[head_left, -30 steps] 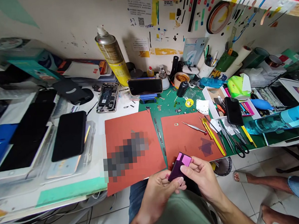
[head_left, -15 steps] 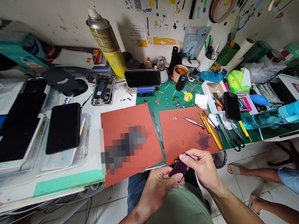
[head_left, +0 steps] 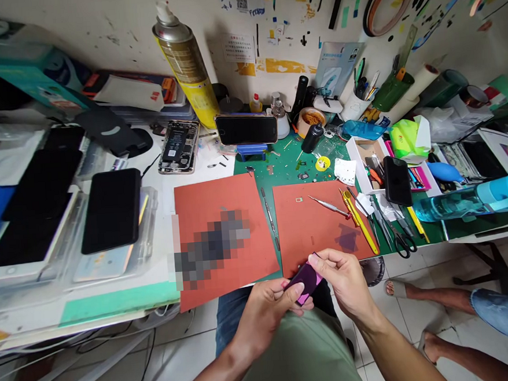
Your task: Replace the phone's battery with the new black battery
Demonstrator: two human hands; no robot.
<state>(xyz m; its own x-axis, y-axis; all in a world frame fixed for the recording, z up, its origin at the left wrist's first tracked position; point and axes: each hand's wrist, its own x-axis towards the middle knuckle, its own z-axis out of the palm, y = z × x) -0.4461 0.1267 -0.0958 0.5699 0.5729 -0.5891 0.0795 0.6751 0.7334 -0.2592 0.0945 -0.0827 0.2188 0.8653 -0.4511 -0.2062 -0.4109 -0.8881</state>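
Purple piece point(head_left: 307, 275): flat, thin, with a pink area point(head_left: 316, 279) on its face. You hold it in the air at the near edge of the tool mat point(head_left: 296, 234). Your left hand point(head_left: 266, 303) pinches one end, thumb on the face, fingers curled beneath. Your right hand point(head_left: 345, 277) has the opposite corner between thumb and fingers, with little gap in the grip; its fingertips behind that corner are hidden.

Handling, judged by eye: light, fairly stiff, probably slick on the glossy face. Bending or a sharp poke seems the main hazard. The rim looks the best hold, fingertips only, thumbs off the pink area.

Surroundings: on the tool mat, a pointed tool point(head_left: 328, 206), a dark patch point(head_left: 348, 238) and, at its right edge, a yellow tool point(head_left: 359, 221). Just right of it, scissors point(head_left: 403, 244); these sharp items could snag your right sleeve side. Left of it, a metal pick point(head_left: 270, 218), then another red mat point(head_left: 232, 192) bearing a pixelated object you cannot identify.
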